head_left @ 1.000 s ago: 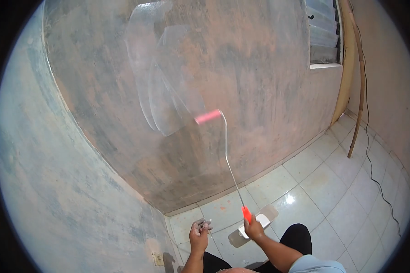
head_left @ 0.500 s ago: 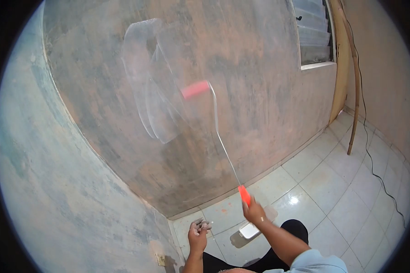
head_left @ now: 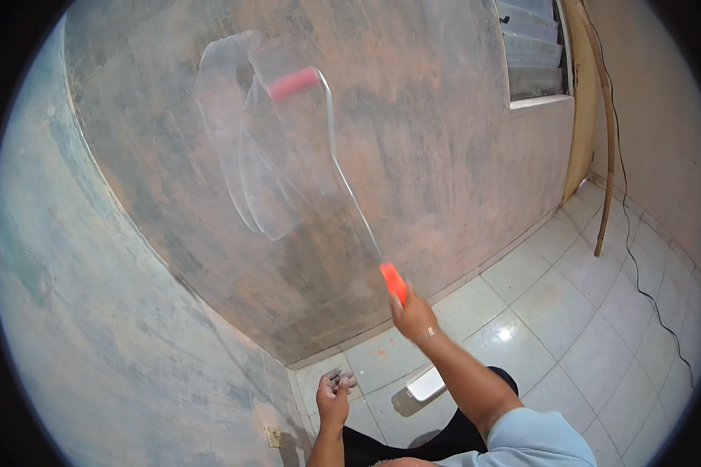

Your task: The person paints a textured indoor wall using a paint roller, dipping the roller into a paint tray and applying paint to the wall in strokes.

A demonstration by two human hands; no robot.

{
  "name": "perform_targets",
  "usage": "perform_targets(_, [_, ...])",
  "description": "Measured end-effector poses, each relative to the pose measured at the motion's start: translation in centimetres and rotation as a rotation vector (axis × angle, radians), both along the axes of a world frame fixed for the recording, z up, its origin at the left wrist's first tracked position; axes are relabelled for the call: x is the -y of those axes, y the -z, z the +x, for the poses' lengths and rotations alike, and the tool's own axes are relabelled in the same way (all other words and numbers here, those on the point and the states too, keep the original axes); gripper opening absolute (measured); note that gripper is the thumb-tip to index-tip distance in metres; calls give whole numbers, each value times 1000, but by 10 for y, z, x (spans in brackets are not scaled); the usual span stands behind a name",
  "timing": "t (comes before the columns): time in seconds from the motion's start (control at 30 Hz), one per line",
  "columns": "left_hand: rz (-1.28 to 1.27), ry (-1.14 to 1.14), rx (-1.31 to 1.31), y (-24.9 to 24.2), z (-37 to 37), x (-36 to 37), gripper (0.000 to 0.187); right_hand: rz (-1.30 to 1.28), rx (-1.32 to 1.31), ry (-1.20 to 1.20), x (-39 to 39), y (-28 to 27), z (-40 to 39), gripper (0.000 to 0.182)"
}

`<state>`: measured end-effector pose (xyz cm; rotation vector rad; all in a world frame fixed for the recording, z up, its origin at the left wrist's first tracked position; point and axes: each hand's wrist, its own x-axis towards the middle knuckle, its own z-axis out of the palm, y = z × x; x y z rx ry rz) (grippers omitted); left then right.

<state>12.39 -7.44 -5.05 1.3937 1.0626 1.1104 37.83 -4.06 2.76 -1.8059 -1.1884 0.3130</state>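
My right hand (head_left: 414,315) is closed round the orange handle (head_left: 393,282) of a paint roller. A long bent metal rod (head_left: 346,183) runs up from the handle to the pink roller sleeve (head_left: 294,84), which is at the wall beside a pale, wet-looking patch (head_left: 249,144). Low near the corner, my left hand (head_left: 335,393) hangs over the floor with its fingers loosely curled and apart. Pale smears cover its fingers, and I see nothing in it.
On the tiled floor, a white tray (head_left: 426,384) stands between my legs, partly behind my right arm. A socket (head_left: 273,437) is low on the left wall. At right are a louvred window (head_left: 533,54), a leaning wooden pole (head_left: 606,171) and a dark cable (head_left: 639,284).
My right hand has moved up and left, carrying the roller sleeve higher along the wall toward the pale patch. My left hand has stayed nearly in place.
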Motion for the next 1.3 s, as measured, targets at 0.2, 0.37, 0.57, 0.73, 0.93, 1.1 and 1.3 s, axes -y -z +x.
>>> perform_targets(0.2, [-35, -51, -65, 8, -16, 3, 31, -355, -95, -90, 104, 149, -10, 48])
perform_targets(0.37, [-51, -59, -23, -13, -9, 4, 31, 139, -29, -111, -9, -33, -10, 61])
perform_targets(0.57, [-10, -21, 16, 4, -13, 8, 30, 209, 67, -91, -68, -135, -5, 59])
perform_targets(0.73, [-9, -32, -28, 11, -22, 9, 32, -235, 0, -84, 32, 69, -8, 54])
perform_targets(0.93, [-16, -82, -28, -6, -39, 8, 32, -61, -10, -123, 4, -18, -39, 54])
perform_targets(1.1, [71, -22, 82, -6, -33, 0, 31, 244, 62, -168, -75, -215, -61, 59])
perform_targets(1.3, [-4, -43, 35, 0, -35, 9, 32, -45, -3, -100, -34, 8, -49, 62])
